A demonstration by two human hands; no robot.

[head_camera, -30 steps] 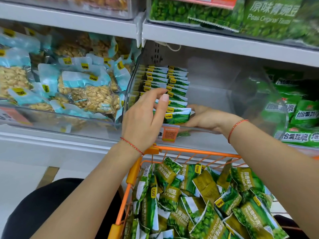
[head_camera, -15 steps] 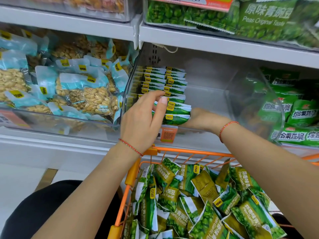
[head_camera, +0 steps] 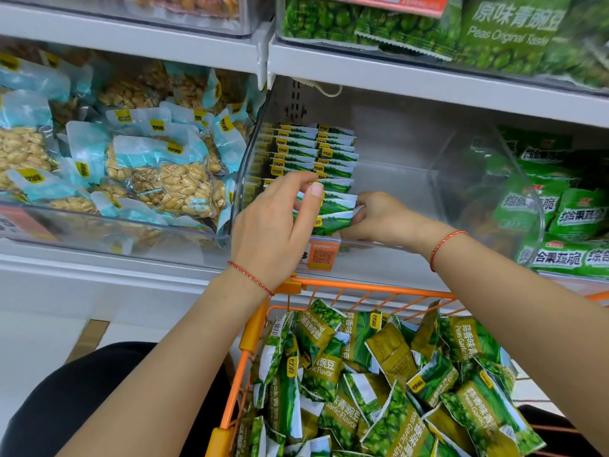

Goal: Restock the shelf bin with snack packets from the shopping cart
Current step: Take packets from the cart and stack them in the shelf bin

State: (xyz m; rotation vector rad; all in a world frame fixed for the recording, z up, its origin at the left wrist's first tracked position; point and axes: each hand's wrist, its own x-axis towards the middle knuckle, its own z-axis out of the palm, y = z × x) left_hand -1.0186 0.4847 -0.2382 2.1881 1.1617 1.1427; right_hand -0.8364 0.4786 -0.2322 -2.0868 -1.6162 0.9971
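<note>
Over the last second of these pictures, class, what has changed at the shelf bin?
The right hand slid left and now pinches the front green packets at their right end. The left hand keeps its fingers on the packets' tops. The stacked rows, the bin and the cart look unchanged.

The snack packets (head_camera: 336, 209) in the clear shelf bin (head_camera: 412, 179) are green and white, each with a small yellow logo patch. Those heaped in the cart (head_camera: 362, 286) at six o'clock are leaf-green and olive-gold with white ends — the cart itself is bright orange. At nine o'clock, pale blue bags (head_camera: 158, 159) show tan nuts through clear film. At three o'clock, vivid green packs (head_camera: 580, 212) carry white lettering. Each wrist wears a thin red string — the left (head_camera: 252, 280), the right (head_camera: 445, 245).
</note>
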